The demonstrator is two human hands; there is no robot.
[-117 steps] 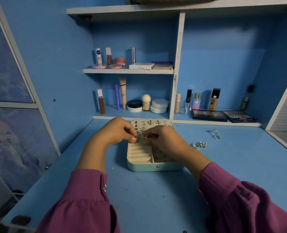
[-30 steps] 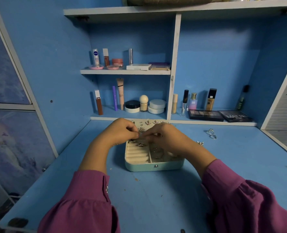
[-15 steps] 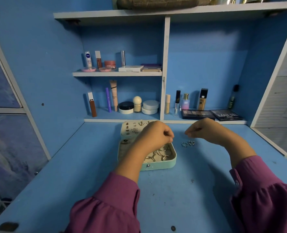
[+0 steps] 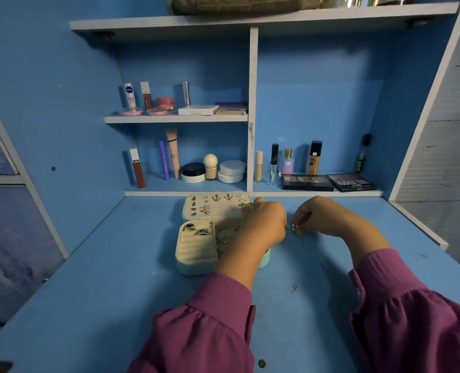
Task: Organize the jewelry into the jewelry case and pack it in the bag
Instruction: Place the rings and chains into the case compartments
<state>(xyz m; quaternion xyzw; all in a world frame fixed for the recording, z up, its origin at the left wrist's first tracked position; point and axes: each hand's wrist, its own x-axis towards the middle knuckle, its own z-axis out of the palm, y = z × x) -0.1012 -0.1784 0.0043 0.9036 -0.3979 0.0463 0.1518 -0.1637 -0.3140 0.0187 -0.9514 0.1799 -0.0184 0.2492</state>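
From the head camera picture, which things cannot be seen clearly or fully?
- Small silver rings between both hands: their number is too small to tell; fingers cover them.
- Right part of the open mint-green jewelry case: hidden by the left hand.
- Brown object on the white top shelf: cut off by the upper edge.
- Right hand: its grip on the rings is unclear.

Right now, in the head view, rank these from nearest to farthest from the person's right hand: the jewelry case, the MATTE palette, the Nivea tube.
Measured from the right hand:
1. Jewelry case: on the desk to its left, past the left hand.
2. MATTE palette: flat on the bottom shelf, behind the hand and slightly right. Close to the case; ranked by gap in the picture only.
3. Nivea tube: upright on the upper-left shelf, clearly farthest.
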